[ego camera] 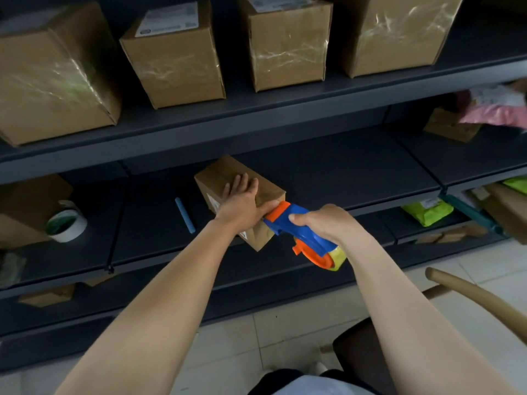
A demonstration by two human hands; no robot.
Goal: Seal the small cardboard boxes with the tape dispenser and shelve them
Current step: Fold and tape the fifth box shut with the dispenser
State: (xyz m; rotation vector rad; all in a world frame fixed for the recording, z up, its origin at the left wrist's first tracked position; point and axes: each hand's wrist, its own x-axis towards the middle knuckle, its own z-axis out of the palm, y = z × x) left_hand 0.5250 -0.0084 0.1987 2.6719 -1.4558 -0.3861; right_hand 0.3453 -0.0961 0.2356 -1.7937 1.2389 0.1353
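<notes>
Left grip (241,201) lies open, flat on the small cardboard box (219,172); right grip (319,223) clasps the tape dispenser (285,223). Sealing, I'd say; next, draw it steadily across.

Odds and ends on a dark grey metal shelving unit (342,172), with a chair close by.
A white tape roll with a green-tinted core (67,225) sits at the left of the middle shelf, well apart from a slim light-blue stick (185,215) lying flat. A pink plastic mailer bag (496,111) lies at the far right, a lime-green plastic mailer bag (427,212) lower down. A curved tan wooden chair rail (479,295) arcs above the pale tiled floor (285,332).
</notes>
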